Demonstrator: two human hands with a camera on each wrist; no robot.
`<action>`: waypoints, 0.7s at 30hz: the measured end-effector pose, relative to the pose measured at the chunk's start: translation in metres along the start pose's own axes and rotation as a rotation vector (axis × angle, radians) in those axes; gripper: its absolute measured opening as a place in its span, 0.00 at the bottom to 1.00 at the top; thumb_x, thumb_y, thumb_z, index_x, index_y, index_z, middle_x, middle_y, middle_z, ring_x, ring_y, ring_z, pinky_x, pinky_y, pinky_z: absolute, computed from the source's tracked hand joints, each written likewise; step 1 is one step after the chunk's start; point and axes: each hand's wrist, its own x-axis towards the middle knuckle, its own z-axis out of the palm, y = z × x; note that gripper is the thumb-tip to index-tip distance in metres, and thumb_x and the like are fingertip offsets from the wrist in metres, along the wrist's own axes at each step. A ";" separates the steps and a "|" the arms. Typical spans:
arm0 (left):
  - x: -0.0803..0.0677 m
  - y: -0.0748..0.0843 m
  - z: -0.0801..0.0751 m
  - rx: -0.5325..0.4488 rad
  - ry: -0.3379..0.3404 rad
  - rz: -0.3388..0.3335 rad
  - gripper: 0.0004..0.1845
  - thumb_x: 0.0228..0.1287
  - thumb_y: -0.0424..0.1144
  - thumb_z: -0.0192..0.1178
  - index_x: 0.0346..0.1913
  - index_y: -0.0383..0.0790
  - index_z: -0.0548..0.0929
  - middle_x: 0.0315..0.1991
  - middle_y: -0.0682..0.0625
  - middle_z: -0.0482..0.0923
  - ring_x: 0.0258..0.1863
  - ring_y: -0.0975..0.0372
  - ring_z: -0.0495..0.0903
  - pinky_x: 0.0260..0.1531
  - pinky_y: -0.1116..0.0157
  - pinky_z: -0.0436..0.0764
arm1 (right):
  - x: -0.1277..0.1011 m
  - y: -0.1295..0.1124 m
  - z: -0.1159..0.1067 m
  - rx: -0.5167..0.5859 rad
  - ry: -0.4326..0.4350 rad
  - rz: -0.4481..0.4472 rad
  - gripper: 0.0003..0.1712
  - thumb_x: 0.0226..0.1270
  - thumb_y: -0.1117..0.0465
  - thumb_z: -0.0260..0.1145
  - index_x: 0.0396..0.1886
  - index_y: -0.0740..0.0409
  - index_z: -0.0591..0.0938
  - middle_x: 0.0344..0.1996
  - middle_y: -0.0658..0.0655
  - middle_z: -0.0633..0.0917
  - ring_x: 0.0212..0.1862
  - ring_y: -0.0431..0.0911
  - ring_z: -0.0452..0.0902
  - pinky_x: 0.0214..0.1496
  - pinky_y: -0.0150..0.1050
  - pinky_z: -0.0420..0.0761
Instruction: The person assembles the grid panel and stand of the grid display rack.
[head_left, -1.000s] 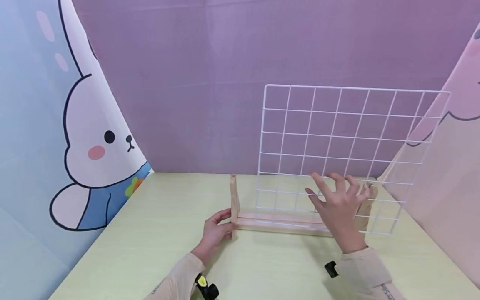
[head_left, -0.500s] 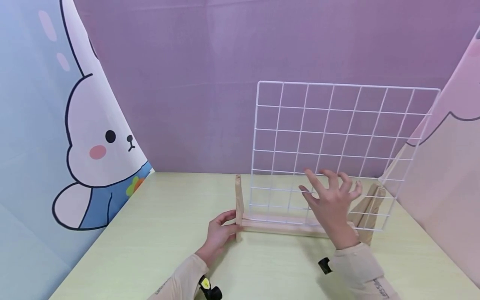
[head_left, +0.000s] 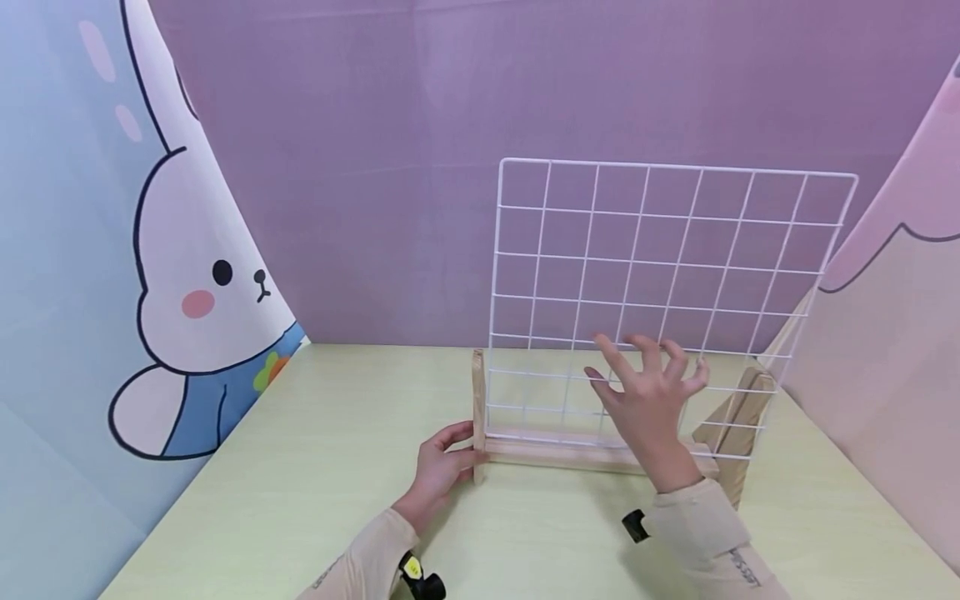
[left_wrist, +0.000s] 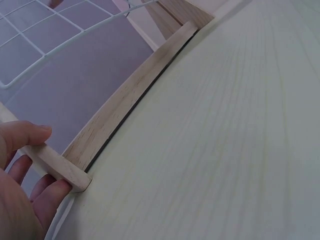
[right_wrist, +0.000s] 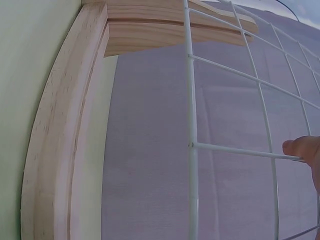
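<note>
My right hand grips a white wire grid panel by its wires and holds it upright over a wooden stand. The stand has a low crossbar between a left side piece and a right side piece. My left hand pinches the left side piece from outside, thumb and fingers around its edge. In the right wrist view, grooves run along the crossbar and a side piece. There the panel's lower edge is apart from the crossbar.
The stand sits on a pale wood-grain table. Behind it hangs a plain purple cloth. A rabbit-print cloth covers the left side, and a pink and cream cloth the right. Each wrist wears a small black camera.
The right hand has moved left with the wire grid panel, so its left edge is close to the left side piece. The left hand and stand have shifted slightly right in view.
</note>
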 end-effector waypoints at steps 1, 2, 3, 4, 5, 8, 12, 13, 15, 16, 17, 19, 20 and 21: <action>0.000 0.000 0.000 0.001 -0.001 0.002 0.31 0.48 0.20 0.69 0.60 0.29 0.79 0.46 0.50 0.82 0.41 0.59 0.84 0.32 0.62 0.85 | 0.000 0.000 0.000 -0.001 -0.002 0.001 0.21 0.56 0.50 0.69 0.52 0.43 0.85 0.43 0.65 0.80 0.46 0.71 0.66 0.54 0.80 0.47; 0.001 0.000 0.000 0.003 -0.001 0.003 0.31 0.48 0.20 0.69 0.60 0.29 0.79 0.46 0.50 0.82 0.41 0.59 0.84 0.31 0.63 0.85 | 0.000 0.000 0.001 -0.001 -0.005 0.004 0.22 0.55 0.51 0.70 0.52 0.42 0.85 0.43 0.64 0.80 0.46 0.70 0.66 0.54 0.80 0.47; 0.001 -0.001 0.000 0.004 -0.002 0.005 0.30 0.48 0.20 0.69 0.60 0.29 0.79 0.45 0.50 0.83 0.41 0.59 0.85 0.31 0.63 0.85 | 0.000 0.000 0.001 -0.001 -0.008 0.005 0.22 0.55 0.51 0.70 0.53 0.42 0.85 0.43 0.64 0.80 0.47 0.70 0.66 0.54 0.80 0.47; 0.001 -0.001 0.000 0.006 -0.002 0.005 0.30 0.48 0.20 0.70 0.60 0.29 0.79 0.46 0.50 0.83 0.41 0.59 0.85 0.31 0.64 0.85 | 0.000 0.000 0.002 -0.002 -0.011 0.006 0.23 0.55 0.51 0.70 0.53 0.42 0.85 0.43 0.65 0.80 0.47 0.70 0.66 0.54 0.80 0.47; 0.002 -0.001 0.000 0.007 -0.001 0.004 0.30 0.48 0.20 0.70 0.59 0.29 0.79 0.46 0.50 0.83 0.41 0.59 0.85 0.31 0.64 0.85 | 0.000 0.000 0.002 -0.003 -0.014 0.007 0.23 0.55 0.51 0.70 0.53 0.41 0.85 0.43 0.64 0.80 0.47 0.70 0.66 0.54 0.80 0.47; 0.002 -0.001 0.000 0.013 0.001 0.004 0.30 0.49 0.20 0.70 0.59 0.29 0.79 0.46 0.49 0.83 0.42 0.58 0.85 0.31 0.64 0.85 | 0.000 0.001 0.003 0.000 -0.020 0.008 0.24 0.55 0.51 0.70 0.54 0.41 0.85 0.43 0.64 0.80 0.47 0.69 0.66 0.54 0.80 0.47; 0.002 -0.001 0.000 0.005 0.000 0.004 0.30 0.49 0.20 0.69 0.59 0.29 0.79 0.47 0.48 0.83 0.43 0.56 0.85 0.32 0.63 0.85 | 0.002 0.000 0.004 0.014 -0.028 0.011 0.24 0.54 0.52 0.72 0.54 0.41 0.85 0.44 0.64 0.80 0.47 0.69 0.65 0.54 0.80 0.46; 0.002 -0.001 0.000 0.003 -0.001 0.004 0.30 0.49 0.20 0.69 0.59 0.29 0.79 0.47 0.48 0.83 0.43 0.56 0.85 0.32 0.62 0.85 | 0.002 0.000 0.004 0.017 -0.028 0.011 0.24 0.54 0.53 0.72 0.54 0.42 0.85 0.44 0.64 0.80 0.47 0.68 0.65 0.54 0.80 0.46; 0.002 -0.001 0.001 0.000 -0.002 0.004 0.30 0.49 0.20 0.69 0.59 0.29 0.79 0.47 0.48 0.83 0.43 0.56 0.85 0.33 0.62 0.85 | 0.003 -0.001 0.005 0.022 -0.028 0.016 0.25 0.53 0.54 0.73 0.54 0.42 0.85 0.44 0.64 0.80 0.48 0.68 0.64 0.54 0.80 0.45; 0.002 -0.001 0.001 0.001 -0.002 0.005 0.30 0.49 0.20 0.69 0.59 0.29 0.79 0.47 0.48 0.83 0.43 0.56 0.85 0.33 0.62 0.85 | 0.003 -0.001 0.005 0.023 -0.026 0.017 0.25 0.53 0.55 0.74 0.54 0.42 0.85 0.44 0.64 0.80 0.47 0.68 0.65 0.54 0.80 0.45; 0.003 -0.001 0.000 0.002 -0.002 0.005 0.30 0.49 0.20 0.69 0.59 0.29 0.79 0.47 0.48 0.83 0.43 0.57 0.85 0.33 0.62 0.85 | 0.004 -0.001 0.005 0.023 -0.023 0.017 0.25 0.52 0.55 0.74 0.54 0.42 0.84 0.44 0.64 0.80 0.47 0.68 0.65 0.54 0.80 0.45; 0.003 -0.002 0.000 0.009 -0.002 0.005 0.30 0.49 0.20 0.69 0.59 0.30 0.79 0.47 0.48 0.83 0.43 0.57 0.85 0.33 0.62 0.85 | 0.005 -0.002 0.006 0.019 -0.017 0.014 0.26 0.52 0.56 0.74 0.54 0.42 0.84 0.44 0.64 0.80 0.47 0.68 0.65 0.54 0.79 0.46; 0.004 -0.002 0.000 0.011 -0.001 0.004 0.30 0.49 0.20 0.69 0.59 0.30 0.79 0.47 0.48 0.83 0.42 0.57 0.85 0.33 0.62 0.85 | 0.006 -0.002 0.007 0.019 -0.015 0.015 0.25 0.52 0.56 0.74 0.54 0.41 0.84 0.44 0.64 0.80 0.47 0.68 0.65 0.54 0.79 0.46; 0.004 -0.003 -0.001 0.015 -0.001 0.004 0.30 0.49 0.21 0.70 0.59 0.30 0.79 0.48 0.48 0.83 0.42 0.58 0.85 0.33 0.62 0.85 | 0.007 -0.002 0.007 0.018 -0.014 0.015 0.25 0.52 0.56 0.74 0.54 0.41 0.85 0.44 0.63 0.80 0.47 0.68 0.66 0.54 0.79 0.46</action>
